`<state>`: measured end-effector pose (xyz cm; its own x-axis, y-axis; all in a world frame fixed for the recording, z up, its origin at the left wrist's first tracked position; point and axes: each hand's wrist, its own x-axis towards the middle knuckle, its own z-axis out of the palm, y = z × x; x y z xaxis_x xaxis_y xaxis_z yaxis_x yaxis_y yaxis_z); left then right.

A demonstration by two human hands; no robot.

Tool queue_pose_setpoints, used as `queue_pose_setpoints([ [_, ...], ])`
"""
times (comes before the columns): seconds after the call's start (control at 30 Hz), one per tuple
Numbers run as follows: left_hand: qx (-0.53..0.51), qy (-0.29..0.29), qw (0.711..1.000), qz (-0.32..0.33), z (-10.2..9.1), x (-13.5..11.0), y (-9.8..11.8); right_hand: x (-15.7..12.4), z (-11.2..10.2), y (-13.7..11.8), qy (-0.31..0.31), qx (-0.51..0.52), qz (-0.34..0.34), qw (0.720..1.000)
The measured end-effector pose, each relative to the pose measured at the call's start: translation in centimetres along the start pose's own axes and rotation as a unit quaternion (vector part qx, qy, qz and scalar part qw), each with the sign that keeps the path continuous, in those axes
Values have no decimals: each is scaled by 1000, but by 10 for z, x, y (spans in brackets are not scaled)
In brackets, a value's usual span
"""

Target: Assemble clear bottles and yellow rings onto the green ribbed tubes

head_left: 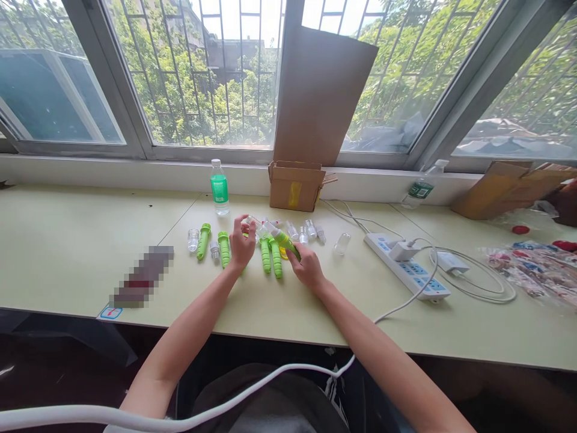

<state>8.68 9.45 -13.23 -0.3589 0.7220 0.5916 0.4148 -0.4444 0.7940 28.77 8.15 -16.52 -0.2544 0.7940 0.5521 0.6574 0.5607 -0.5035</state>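
Observation:
My right hand (309,267) is closed around a green plastic handle (285,240), which tilts up and to the left and has a clear end. Close to that end, my left hand (243,243) pinches a clear plastic cap (253,222). Whether the cap and the handle touch is hard to make out. Below and between the hands lie two green ridged handles (271,257). Left of my left hand are another green handle (204,242), a clear cap (193,240) and a green piece (224,249), partly beside a small clear part (215,251).
Several clear caps (311,228) lie behind my right hand, and one clear cup (342,243) is farther right. A bottle (219,189) and a cardboard box (295,187) stand at the back. A power strip (408,267) with cables occupies the right; a blurred dark object (144,278) lies left.

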Motion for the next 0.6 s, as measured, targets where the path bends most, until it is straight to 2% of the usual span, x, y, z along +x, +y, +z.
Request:
queue_pose_setpoints([
  [0.2, -92, 47, 994, -41, -3, 9, -2, 0, -1, 1, 2, -1, 3, 1000],
  [0.3, -124, 50, 989, -64, -6, 19, -4, 1, -1, 2, 8, -1, 6, 1000],
  [0.4, -159, 11, 985, -73, -5, 26, -3, 1, 0, 3, 9, -4, 9, 1000],
  [0.6, -204, -127, 969, -58, -4, 28, 9, 1, 0, 4, 6, -10, 9, 1000],
])
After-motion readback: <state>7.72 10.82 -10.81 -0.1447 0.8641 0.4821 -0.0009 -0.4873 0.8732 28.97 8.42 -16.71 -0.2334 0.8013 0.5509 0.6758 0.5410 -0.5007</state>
